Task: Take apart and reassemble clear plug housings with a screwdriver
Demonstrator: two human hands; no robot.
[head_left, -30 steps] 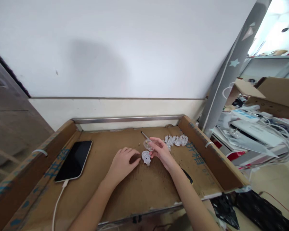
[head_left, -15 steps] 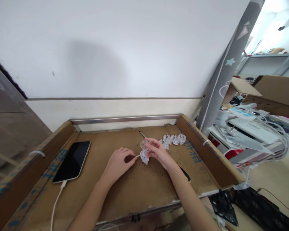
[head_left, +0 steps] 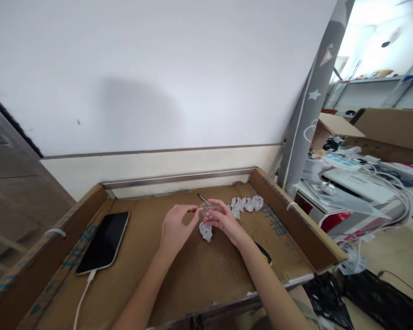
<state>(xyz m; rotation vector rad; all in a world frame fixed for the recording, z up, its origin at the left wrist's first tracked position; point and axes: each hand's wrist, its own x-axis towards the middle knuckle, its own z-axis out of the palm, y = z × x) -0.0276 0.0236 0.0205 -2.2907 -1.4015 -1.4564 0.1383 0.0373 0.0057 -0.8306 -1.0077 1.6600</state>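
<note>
My right hand (head_left: 223, 220) holds a small clear plastic part (head_left: 206, 211), and a thin dark-tipped metal rod (head_left: 201, 198) sticks out of its far side. My left hand (head_left: 177, 227) pinches a thin tan stick (head_left: 196, 209) whose end reaches that part. Just below my hands, a frosted clear plug-shaped piece with small holes (head_left: 205, 231) lies on the cardboard. A row of several similar clear pieces (head_left: 248, 204) sits to the right of my right hand. My fingers hide most of the held part.
A cardboard tray (head_left: 298, 224) with raised sides holds everything, backed by a metal strip (head_left: 177, 178) and a wall. A black phone (head_left: 103, 243) on a white cable (head_left: 82, 298) lies at its left. A dark-handled item (head_left: 263, 253) sits by my right forearm. Cables and papers (head_left: 358, 188) crowd the right.
My left hand has moved up and right, from beside the frosted piece to the clear part in my right hand. The view has drifted slightly, with the tray lower in the picture.
</note>
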